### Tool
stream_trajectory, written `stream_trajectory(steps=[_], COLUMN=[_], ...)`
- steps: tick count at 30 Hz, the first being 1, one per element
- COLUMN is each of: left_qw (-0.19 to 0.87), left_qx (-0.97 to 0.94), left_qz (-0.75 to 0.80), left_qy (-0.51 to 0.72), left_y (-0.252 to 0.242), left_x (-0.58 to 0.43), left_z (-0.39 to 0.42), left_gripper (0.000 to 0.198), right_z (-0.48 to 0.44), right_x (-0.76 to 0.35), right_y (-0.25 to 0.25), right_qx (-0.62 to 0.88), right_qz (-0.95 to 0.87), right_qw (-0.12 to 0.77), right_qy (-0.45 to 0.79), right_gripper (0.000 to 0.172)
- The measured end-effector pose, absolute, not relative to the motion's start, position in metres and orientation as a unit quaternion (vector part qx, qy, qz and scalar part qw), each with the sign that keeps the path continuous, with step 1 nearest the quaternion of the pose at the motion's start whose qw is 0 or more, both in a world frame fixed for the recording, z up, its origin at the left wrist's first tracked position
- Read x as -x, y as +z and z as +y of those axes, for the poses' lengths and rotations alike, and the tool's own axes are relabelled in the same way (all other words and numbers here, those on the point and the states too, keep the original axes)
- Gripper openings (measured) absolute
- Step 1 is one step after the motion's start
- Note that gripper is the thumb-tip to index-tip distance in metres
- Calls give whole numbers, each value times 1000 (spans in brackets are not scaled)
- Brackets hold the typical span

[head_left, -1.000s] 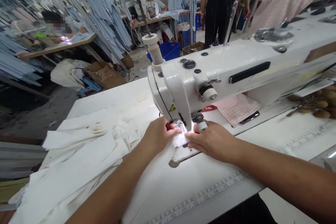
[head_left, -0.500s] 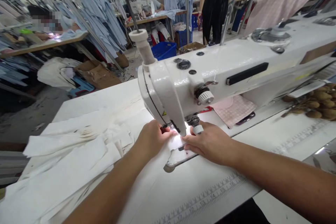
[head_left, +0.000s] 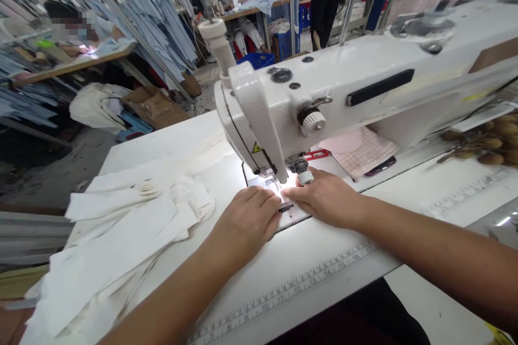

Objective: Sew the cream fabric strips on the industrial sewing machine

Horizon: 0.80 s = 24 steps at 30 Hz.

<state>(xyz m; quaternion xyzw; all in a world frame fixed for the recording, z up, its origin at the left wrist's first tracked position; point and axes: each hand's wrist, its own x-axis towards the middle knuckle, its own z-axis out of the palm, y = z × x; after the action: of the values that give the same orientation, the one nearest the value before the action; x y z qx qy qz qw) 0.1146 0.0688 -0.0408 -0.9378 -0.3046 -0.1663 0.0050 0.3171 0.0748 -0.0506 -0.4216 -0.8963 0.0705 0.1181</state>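
Note:
My left hand [head_left: 246, 221] lies flat on the white table [head_left: 324, 275] just left of the needle plate, fingers together and stretched out, holding nothing I can see. My right hand [head_left: 324, 198] rests on the bed of the white sewing machine [head_left: 364, 81], with fingers extended to the lit spot under the presser foot [head_left: 299, 167]. A small black part [head_left: 285, 207] sits between the two hands. A pile of white fabric pieces [head_left: 121, 232] lies to the left of my left arm.
A pink checked cloth [head_left: 364, 151] covers a phone [head_left: 382, 164] behind the machine arm, beside a red tool [head_left: 311, 154]. Brown round fruits [head_left: 489, 145] lie at the right. A printed ruler [head_left: 283, 296] runs along the near table edge. Other people work at benches behind.
My left hand has drawn back from the needle toward me and flattened on the table. The plate that stuck out below the needle no longer shows. The small white piece is out of sight.

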Motion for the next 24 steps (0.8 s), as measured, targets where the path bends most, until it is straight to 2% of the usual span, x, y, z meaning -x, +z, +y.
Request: stream_trajectory(steps=[5,11,13,16,20,24], left_qw=[73,-67,-85,-16,114,132], left_qx=[943,907,895,908,921,922], left_qz=[-283,-361,-386,-354,-298,-291], left_qy=[-157,-208,-206,-225,-224,-221], left_y=[-48,-46,-44,-44,-47,-49], left_x=[-115,-112,-113,-116,-120,-120], left_z=[70,80,79,76,75,78], left_gripper=[18,12,10,5,10,16], right_z=[73,73,74,76,77,77], right_x=[-317,-306,-303,-302,-304,-306], right_y=[-47,-48,-50,-54,-57,-58], right_qx=[425,422,438,462,466,467], right_qz=[-891,-892,-885,-866,-857,-854], right_qw=[120,135,135,159,183,192], right_qy=[108,87,85,104,119,126], right_gripper=[26,16,20,22,23,22])
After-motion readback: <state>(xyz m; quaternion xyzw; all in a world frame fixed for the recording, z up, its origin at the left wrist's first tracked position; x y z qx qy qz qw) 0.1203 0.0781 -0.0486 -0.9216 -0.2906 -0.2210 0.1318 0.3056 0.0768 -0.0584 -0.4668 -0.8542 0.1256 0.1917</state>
